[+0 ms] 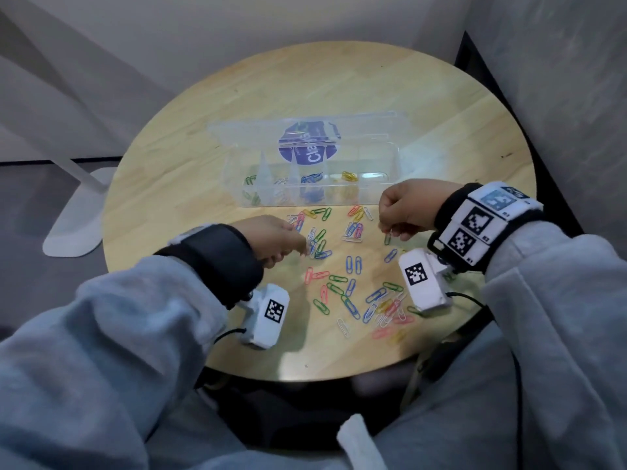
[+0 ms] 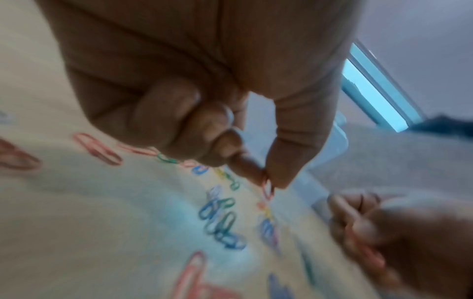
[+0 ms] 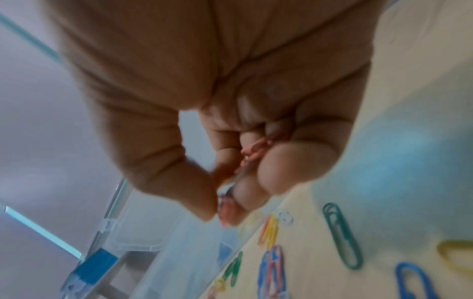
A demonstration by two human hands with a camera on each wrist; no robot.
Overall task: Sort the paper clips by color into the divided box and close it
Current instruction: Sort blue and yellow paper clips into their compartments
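Note:
A clear divided box [image 1: 390, 171] stands open on the round wooden table [image 1: 237, 106], its lid tilted back, with green, white, blue and yellow clips in separate compartments. Several loose coloured paper clips [image 1: 353, 293] lie scattered in front of it. My left hand [image 1: 278, 237] hovers over the pile and pinches a pink clip [image 2: 267, 187] between thumb and forefinger. My right hand [image 1: 403, 208] is curled in front of the box's right end; it holds pink clips [image 3: 253, 150] in its fist and pinches another pink clip [image 3: 226, 210] at the fingertips.
A white stand base [image 1: 74, 218] sits on the floor left of the table. A grey wall [image 1: 559, 79] rises close on the right. The table's near edge [image 1: 305, 376] is just above my lap. Wrist camera units hang below both wrists.

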